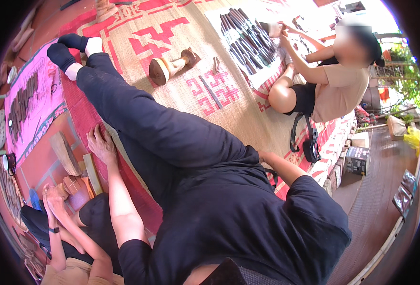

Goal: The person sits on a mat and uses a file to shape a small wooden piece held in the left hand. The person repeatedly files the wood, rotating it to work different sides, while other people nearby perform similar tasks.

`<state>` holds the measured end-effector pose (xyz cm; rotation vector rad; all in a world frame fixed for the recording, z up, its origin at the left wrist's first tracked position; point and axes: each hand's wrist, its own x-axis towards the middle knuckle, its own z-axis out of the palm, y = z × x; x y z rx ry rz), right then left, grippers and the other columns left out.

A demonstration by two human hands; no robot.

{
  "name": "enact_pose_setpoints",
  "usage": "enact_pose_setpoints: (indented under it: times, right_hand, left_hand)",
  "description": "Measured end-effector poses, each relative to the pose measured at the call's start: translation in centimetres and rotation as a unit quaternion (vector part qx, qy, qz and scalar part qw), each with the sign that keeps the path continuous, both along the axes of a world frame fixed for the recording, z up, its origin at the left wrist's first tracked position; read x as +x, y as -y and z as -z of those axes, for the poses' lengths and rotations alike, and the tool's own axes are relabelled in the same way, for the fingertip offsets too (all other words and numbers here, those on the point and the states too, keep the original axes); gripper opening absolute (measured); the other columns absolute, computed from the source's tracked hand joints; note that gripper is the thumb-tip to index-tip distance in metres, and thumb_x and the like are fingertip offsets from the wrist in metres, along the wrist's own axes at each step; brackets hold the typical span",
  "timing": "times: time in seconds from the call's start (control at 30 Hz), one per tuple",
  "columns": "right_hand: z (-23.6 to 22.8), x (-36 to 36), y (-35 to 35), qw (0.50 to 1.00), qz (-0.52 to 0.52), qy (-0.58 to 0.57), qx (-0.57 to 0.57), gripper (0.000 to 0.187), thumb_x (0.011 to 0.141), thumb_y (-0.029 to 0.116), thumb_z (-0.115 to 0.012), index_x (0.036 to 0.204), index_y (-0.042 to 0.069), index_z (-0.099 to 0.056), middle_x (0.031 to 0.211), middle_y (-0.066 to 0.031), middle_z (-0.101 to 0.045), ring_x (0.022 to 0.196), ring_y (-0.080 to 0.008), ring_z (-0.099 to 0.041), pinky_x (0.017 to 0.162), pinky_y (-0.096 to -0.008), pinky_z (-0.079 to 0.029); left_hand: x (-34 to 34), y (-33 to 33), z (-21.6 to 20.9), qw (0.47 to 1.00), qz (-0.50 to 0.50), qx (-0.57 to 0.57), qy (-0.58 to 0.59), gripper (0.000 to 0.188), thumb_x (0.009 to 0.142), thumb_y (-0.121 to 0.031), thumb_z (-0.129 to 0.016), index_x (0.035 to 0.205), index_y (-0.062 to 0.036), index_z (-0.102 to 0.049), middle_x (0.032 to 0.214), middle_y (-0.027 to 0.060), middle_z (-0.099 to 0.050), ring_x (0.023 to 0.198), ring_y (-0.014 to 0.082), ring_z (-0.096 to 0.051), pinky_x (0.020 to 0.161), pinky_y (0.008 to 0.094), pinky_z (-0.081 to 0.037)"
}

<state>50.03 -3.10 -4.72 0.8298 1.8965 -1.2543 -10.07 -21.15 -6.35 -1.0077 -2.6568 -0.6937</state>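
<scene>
My left hand [103,146] lies flat on the red border of the woven mat [248,126], fingers spread, with nothing in it. Close by are a wooden block [65,154] and a narrow wooden strip [92,174]. My right arm bends down beside my hip; only the edge of my right hand [263,157] shows there, its fingers hidden behind my thigh. Beyond my outstretched legs, a turned wooden piece with wide round ends [174,67] rests on the mat. A thin dark bar [212,92] lies to its right.
At the far right a seated person [340,80] holds something up beside many dark-handled tools [248,40] on white cloth. Lower left, another person's hands [53,199] hold wood. A pink cloth [39,102] carries more tools. A black strapped device [310,148] lies near the mat's right edge.
</scene>
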Motion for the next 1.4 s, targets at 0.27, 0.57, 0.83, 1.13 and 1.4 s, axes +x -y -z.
enact_pose_setpoints:
  times: [0.27,0.57,0.83,1.13,1.4]
  right_hand:
    - [-8.2,-19.0,-12.9,0.909,0.122,-0.093,0.388,0.024,0.073,0.026,-0.067,0.090,0.010,-0.068,0.080,-0.0096,-0.068,0.075,-0.0254,-0.065,0.070,-0.0355,-0.049]
    - [2.1,-22.8,-17.0,0.916,0.180,-0.077,0.350,0.031,0.071,0.030,-0.073,0.083,0.004,-0.060,0.075,-0.0146,-0.064,0.075,-0.0282,-0.063,0.070,-0.0389,-0.048]
    - [1.6,-24.0,-15.0,0.874,0.250,-0.139,0.392,0.025,0.065,0.020,-0.072,0.076,0.003,-0.058,0.073,-0.0114,-0.063,0.070,-0.0276,-0.061,0.065,-0.0375,-0.047]
    - [0.5,-23.4,-13.3,0.872,0.233,-0.141,0.407,0.016,0.074,0.011,-0.058,0.089,0.006,-0.056,0.078,-0.0155,-0.064,0.071,-0.0309,-0.063,0.066,-0.0401,-0.049]
    - [-7.3,-31.4,-16.8,0.710,0.586,-0.383,-0.073,0.009,0.083,0.006,-0.058,0.085,0.004,-0.050,0.064,-0.0057,-0.057,0.053,-0.0137,-0.056,0.053,-0.0280,-0.048]
  left_hand:
    - [-0.1,0.2,-0.1,0.999,0.016,0.032,0.000,0.039,0.083,-0.023,-0.060,0.120,-0.0122,-0.055,0.123,0.0117,-0.050,0.116,0.0316,-0.045,0.097,0.0429,-0.035]
    - [-0.4,-4.0,-11.1,0.891,-0.022,0.323,0.319,0.036,0.092,-0.014,-0.054,0.126,-0.0030,-0.049,0.123,0.0123,-0.053,0.113,0.0200,-0.052,0.098,0.0323,-0.039]
    - [4.1,-21.3,-18.1,0.871,0.200,0.257,0.369,0.048,0.084,-0.020,-0.066,0.128,-0.0106,-0.049,0.114,0.0106,-0.057,0.107,0.0184,-0.054,0.090,0.0290,-0.043]
    - [2.6,-24.3,-15.1,0.919,0.202,0.069,0.333,0.069,0.076,-0.035,-0.072,0.134,-0.0119,-0.043,0.119,0.0149,-0.055,0.114,0.0257,-0.052,0.096,0.0351,-0.040]
    - [1.3,-23.7,-13.5,0.860,0.305,-0.135,0.386,0.103,0.060,-0.040,-0.079,0.143,-0.0082,-0.027,0.144,0.0198,-0.032,0.134,0.0284,-0.031,0.108,0.0359,-0.029]
